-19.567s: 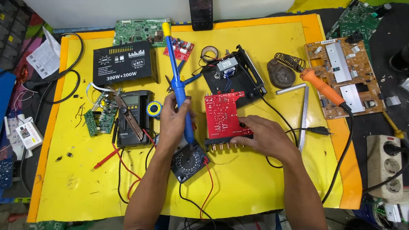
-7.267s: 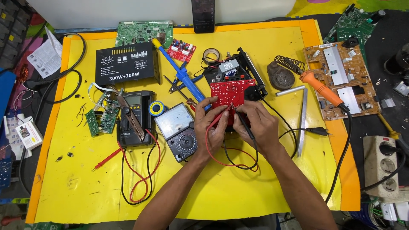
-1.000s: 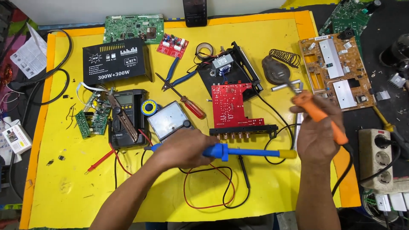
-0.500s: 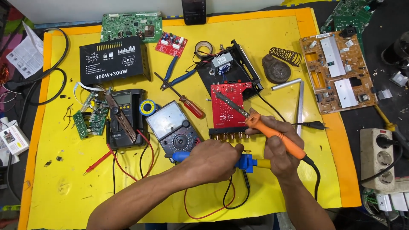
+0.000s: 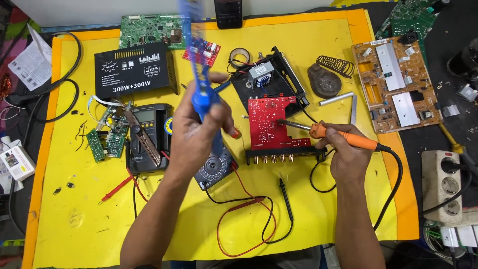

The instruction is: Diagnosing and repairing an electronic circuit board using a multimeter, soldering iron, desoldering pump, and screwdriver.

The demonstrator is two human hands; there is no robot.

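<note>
1 red circuit board (image 5: 269,122), flat on yellow worktop (image 5: 318,219); 1 orange soldering iron (image 5: 343,139), tip on it, clasped in right hand (image 5: 348,159). 1 blue desoldering pump (image 5: 199,84), upright, blurred, clenched in left hand (image 5: 199,134). 2 multimeters nearby.

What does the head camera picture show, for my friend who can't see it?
A person's right hand touches an orange soldering iron to a red circuit board while the left hand holds up a blurred blue tool. Meters, wires and other boards lie on a yellow mat.
</note>
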